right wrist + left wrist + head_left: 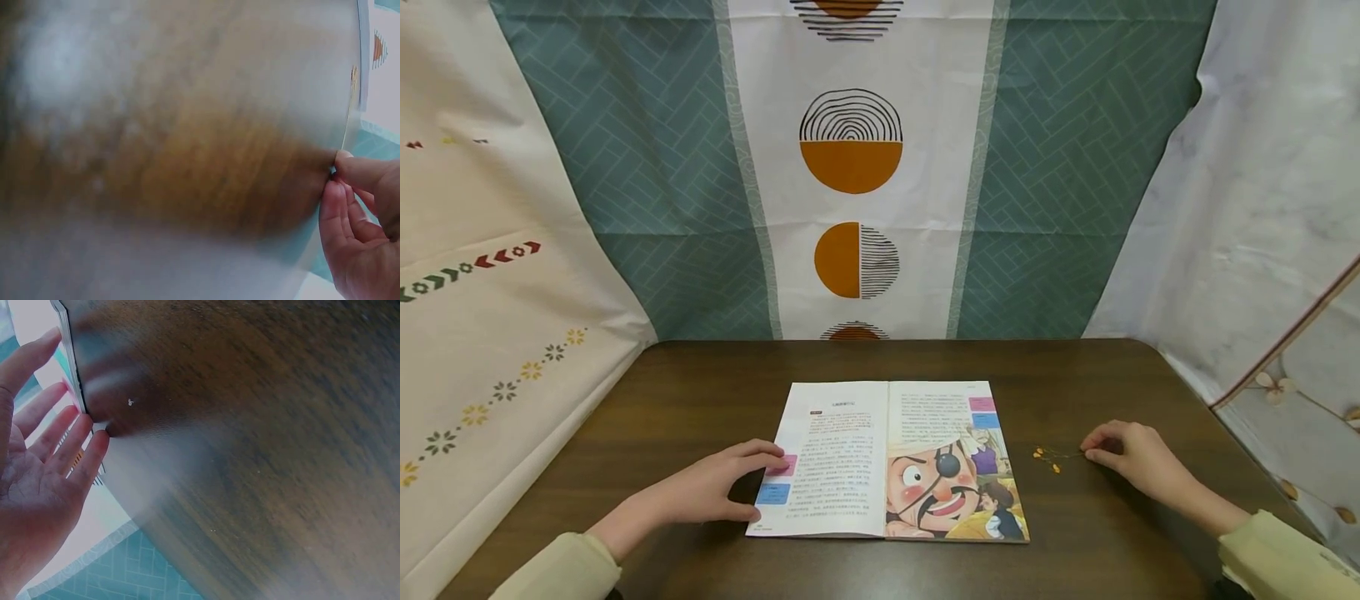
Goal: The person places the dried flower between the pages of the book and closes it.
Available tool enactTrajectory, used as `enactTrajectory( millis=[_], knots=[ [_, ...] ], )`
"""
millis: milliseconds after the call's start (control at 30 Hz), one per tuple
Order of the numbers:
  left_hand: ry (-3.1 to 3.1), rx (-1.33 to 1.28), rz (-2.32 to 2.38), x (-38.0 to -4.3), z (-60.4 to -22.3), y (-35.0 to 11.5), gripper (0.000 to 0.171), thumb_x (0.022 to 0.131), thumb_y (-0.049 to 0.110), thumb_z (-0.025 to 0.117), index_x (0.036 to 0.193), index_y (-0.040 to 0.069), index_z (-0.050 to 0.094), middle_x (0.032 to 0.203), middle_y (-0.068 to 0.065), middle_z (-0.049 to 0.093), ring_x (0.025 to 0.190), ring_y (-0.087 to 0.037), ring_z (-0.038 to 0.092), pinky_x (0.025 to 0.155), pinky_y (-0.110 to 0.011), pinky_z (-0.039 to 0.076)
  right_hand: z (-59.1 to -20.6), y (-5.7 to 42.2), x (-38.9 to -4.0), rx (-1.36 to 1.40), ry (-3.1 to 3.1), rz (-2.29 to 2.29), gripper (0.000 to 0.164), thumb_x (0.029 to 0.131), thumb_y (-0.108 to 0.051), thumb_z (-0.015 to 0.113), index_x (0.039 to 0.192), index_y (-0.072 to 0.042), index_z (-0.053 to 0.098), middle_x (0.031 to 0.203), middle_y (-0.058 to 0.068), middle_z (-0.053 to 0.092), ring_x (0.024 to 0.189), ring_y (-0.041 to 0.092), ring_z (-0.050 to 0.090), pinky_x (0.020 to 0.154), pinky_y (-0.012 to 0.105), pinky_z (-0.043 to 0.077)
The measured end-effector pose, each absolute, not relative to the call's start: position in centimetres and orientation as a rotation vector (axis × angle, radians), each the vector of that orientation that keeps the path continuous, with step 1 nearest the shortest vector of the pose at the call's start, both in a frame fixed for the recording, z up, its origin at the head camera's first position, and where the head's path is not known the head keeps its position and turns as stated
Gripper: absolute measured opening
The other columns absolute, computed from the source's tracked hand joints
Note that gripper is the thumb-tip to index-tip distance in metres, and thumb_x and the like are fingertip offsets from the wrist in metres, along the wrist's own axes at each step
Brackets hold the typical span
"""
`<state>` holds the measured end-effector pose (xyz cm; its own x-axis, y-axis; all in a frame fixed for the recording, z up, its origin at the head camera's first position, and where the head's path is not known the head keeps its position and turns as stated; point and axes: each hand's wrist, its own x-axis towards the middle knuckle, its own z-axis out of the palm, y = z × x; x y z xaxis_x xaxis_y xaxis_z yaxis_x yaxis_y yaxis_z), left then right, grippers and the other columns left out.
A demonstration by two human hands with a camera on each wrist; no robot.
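Observation:
An open illustrated book (838, 487) lies flat on the brown table. Its right page carries a cartoon face with an eyepatch. At the left page's outer edge, my left hand (726, 483) rests with its fingers spread and relaxed, fingertips touching the margin. The left wrist view shows the same hand (47, 469) with extended fingers beside the book's edge. To the right of the book, my right hand (1138, 458) pinches the thin stem of a small yellow flower sprig (1057, 468) between thumb and fingers. Its blossoms point left, toward the book.
The dark wooden table (715, 364) has rounded far corners. Behind it hangs a green and white curtain (925, 183) with orange circles. Patterned cloth (490, 350) borders the left side, and pale floral cloth (1247, 275) the right.

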<state>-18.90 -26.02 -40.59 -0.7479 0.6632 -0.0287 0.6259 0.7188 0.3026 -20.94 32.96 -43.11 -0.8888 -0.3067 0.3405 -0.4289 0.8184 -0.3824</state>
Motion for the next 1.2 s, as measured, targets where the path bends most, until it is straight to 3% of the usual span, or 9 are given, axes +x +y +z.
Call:
enactTrajectory(
  millis=[700, 1200],
  knots=[
    [2.792, 1.065, 0.422, -18.6, -40.5, -25.9, 0.058, 0.077, 0.033, 0.074, 0.130, 0.023, 0.053, 0.133, 0.001, 0.048, 0.117, -0.019, 0.050, 0.096, -0.036, 0.046, -42.9, 32.5, -21.0, 0.778, -2.722, 0.312, 0.024, 0.076, -0.005, 0.072, 0.073, -0.021, 0.055, 0.071, -0.015, 0.045, 0.067, -0.005, 0.036, 0.057, 0.018, 0.035],
    [2.784, 1.069, 0.424, -18.7, -40.5, -25.9, 0.056, 0.079, 0.039, 0.072, 0.129, 0.025, 0.053, 0.133, 0.002, 0.047, 0.116, -0.018, 0.050, 0.096, -0.036, 0.046, -41.6, 32.9, -21.1, 0.817, -2.783, 0.350, 0.016, 0.072, -0.007, 0.075, 0.074, -0.018, 0.065, 0.071, -0.012, 0.062, 0.064, -0.005, 0.053, 0.056, 0.020, 0.046]
  ],
)
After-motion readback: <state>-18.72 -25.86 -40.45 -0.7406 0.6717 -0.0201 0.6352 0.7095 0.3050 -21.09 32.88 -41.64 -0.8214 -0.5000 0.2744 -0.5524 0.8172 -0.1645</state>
